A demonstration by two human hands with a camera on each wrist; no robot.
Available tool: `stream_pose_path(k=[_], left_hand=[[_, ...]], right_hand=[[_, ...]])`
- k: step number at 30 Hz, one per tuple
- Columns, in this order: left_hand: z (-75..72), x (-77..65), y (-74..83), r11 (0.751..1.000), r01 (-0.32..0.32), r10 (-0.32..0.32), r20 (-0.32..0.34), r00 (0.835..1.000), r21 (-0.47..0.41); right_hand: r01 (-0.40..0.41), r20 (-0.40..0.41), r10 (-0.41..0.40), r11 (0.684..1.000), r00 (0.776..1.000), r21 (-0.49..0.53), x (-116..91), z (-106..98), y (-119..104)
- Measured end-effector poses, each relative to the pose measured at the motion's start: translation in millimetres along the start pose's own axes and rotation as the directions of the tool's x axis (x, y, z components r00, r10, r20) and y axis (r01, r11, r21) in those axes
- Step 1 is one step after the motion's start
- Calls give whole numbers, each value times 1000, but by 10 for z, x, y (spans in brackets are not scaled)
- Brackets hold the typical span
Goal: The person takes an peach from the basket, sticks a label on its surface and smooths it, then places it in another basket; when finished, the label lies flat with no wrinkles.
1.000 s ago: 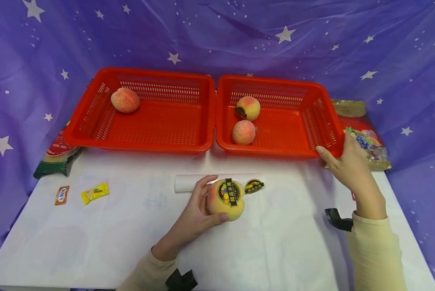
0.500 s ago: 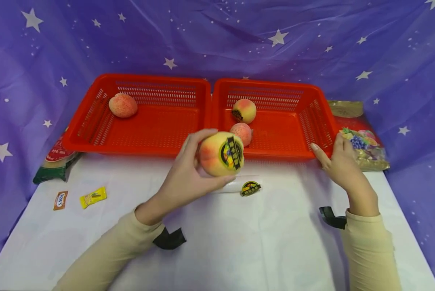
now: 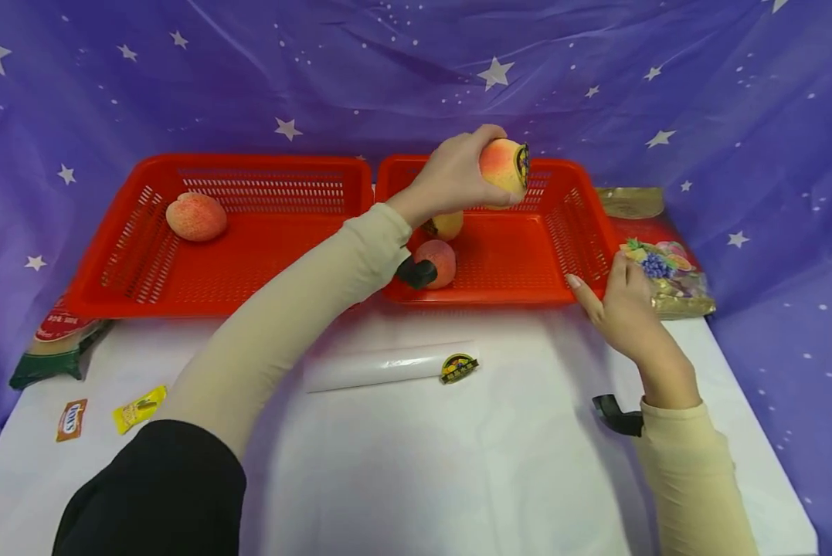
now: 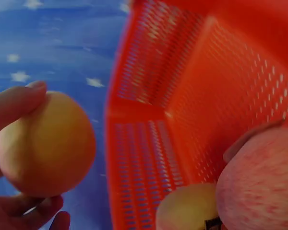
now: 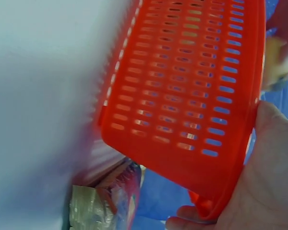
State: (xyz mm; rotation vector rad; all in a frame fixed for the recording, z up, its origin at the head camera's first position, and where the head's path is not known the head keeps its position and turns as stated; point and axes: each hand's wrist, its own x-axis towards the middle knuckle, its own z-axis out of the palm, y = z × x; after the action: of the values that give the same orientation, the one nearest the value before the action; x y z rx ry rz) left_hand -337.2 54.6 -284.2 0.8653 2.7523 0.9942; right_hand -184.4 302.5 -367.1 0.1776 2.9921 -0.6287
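Yellow-pink round peach (image 3: 501, 164): grasped by your left hand (image 3: 456, 173) above a red slotted plastic basket (image 3: 502, 296) whose rim your right hand (image 3: 627, 320) grips.

Label (image 3: 460, 368) on the white roll (image 3: 374, 369) reads 精品水果.

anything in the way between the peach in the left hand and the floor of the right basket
Nothing visible covers the right part of the right basket's floor; a yellow peach and a pink peach sit at its left side. I cannot tell whether the far rim lies below the held peach.
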Motion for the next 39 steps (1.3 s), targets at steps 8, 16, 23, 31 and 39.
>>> stream_pose_path(k=[8, 16, 23, 31, 39], left_hand=[[319, 293, -67, 968, 39, -91, 205, 974, 247], [521, 297, -135, 944, 77, -182, 309, 933, 322], [662, 299, -212, 933, 16, -160, 376, 913, 359], [653, 257, -283, 912, 11, -179, 374, 910, 410], [593, 188, -277, 905, 20, -215, 415, 884, 426]], right_hand=[[36, -18, -36, 999, 999, -8, -114, 84, -56], [28, -38, -27, 1000, 999, 12, -220, 42, -19], [16, -80, -12, 999, 997, 43, -258, 50, 19], [17, -81, -12, 998, 997, 61, -246, 93, -38], [17, -85, -10, 997, 996, 71, -245, 111, -65]])
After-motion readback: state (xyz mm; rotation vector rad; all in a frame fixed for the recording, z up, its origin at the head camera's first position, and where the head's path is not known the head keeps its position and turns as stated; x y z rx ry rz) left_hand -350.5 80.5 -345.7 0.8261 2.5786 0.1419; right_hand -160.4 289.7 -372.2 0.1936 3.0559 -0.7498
